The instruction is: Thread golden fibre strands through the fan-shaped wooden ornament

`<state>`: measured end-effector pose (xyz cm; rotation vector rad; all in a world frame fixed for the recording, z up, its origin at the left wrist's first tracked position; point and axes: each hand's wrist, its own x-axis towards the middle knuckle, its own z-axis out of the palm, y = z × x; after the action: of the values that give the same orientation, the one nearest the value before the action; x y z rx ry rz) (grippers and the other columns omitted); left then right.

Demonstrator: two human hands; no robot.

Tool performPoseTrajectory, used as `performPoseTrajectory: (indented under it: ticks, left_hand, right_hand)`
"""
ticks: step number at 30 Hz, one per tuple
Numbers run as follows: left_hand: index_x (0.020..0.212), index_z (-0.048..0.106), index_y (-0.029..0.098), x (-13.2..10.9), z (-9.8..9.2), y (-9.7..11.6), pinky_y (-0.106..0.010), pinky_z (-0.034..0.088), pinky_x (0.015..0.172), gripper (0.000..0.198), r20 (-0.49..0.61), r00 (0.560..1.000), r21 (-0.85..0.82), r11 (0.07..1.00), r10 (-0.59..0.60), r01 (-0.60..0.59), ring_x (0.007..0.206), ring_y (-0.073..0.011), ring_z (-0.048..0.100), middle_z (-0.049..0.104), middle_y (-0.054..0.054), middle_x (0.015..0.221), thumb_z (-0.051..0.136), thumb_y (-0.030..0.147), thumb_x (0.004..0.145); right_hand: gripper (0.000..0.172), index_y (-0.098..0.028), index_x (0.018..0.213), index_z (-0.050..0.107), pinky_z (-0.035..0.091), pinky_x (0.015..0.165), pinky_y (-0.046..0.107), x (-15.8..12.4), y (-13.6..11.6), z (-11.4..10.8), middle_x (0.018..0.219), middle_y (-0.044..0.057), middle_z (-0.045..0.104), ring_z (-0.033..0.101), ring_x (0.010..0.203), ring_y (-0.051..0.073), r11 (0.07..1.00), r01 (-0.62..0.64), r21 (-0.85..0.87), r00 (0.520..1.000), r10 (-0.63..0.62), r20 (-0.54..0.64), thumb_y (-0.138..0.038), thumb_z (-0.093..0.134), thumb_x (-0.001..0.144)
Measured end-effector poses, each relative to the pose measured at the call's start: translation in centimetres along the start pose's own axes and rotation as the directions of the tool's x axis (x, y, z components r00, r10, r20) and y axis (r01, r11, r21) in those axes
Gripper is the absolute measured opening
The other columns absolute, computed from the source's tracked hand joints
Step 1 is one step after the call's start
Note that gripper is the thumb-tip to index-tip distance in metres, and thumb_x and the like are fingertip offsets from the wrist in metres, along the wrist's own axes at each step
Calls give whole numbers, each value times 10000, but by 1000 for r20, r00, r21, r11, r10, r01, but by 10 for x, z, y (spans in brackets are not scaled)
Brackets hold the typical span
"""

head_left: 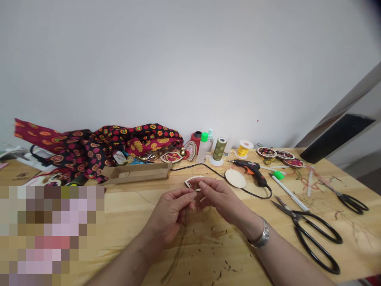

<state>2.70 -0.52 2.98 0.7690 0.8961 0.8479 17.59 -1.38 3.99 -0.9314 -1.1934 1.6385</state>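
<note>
Through the head view, I have both hands meeting at the centre of the frame. The left hand (171, 210) pinches fine thread (177, 254) at its fingertips, the strands trailing to the lower middle. The right hand (218, 194), a silver bracelet (263, 235) on its wrist, has thumb and fingers closed on a small pale-rimmed piece (188, 182); the fingers hide most of it from me, but its rim shows just above the fingertips. Behind, a pale disc (235, 178) lies on the bench (127, 222) near a glue gun (253, 169). At right I see large black scissors (295, 216), opened slightly. An olive thread spool (219, 150) stands upright beyond the hands; a cardboard tray (143, 177) and patterned cloth (110, 139) lie left of centre.
</note>
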Motion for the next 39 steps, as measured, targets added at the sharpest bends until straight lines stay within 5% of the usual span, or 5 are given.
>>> performPoseTrajectory:
  ticks: [8,19,29,33,39]
  left_hand:
    - [716,653,115,0,-1,-3,-162,185,365,175,21,1000,87,996,16,-17,367,-15,314,506,40,473,676,280,662]
    - [713,650,117,0,-2,-1,-166,168,371,195,27,999,118,993,-30,26,374,-17,322,494,45,468,689,297,646]
    - [649,618,120,2,-2,-1,-160,187,361,170,28,999,74,997,-20,18,358,-10,304,468,55,471,666,281,671]
    - [689,635,116,2,-3,-2,-157,198,369,167,9,1000,65,997,-28,28,367,-10,314,467,54,478,678,274,653]
    - [685,647,122,0,-1,-2,-160,203,364,168,-27,999,87,996,-27,29,367,-14,321,497,44,499,681,277,634]
  right_hand:
    - [210,-119,707,622,217,362,170,1,-3,0,487,-53,451,320,390,25,995,-41,-86,982,25,-185,-318,671,663]
    - [135,-143,617,619,293,460,200,1,-3,-3,510,-46,479,357,462,55,958,14,-287,961,-93,-262,-261,641,679]
    - [246,-115,776,676,231,444,206,0,-2,-8,499,-42,407,310,478,61,967,-34,-254,996,12,-86,-339,577,750]
    - [171,-136,756,697,240,434,202,3,3,-3,493,-47,456,303,450,49,976,-34,-214,984,-4,-176,-282,653,680]
    - [106,-140,642,678,386,569,211,3,2,-1,619,1,616,497,574,89,974,21,-227,963,-81,-259,-244,667,657]
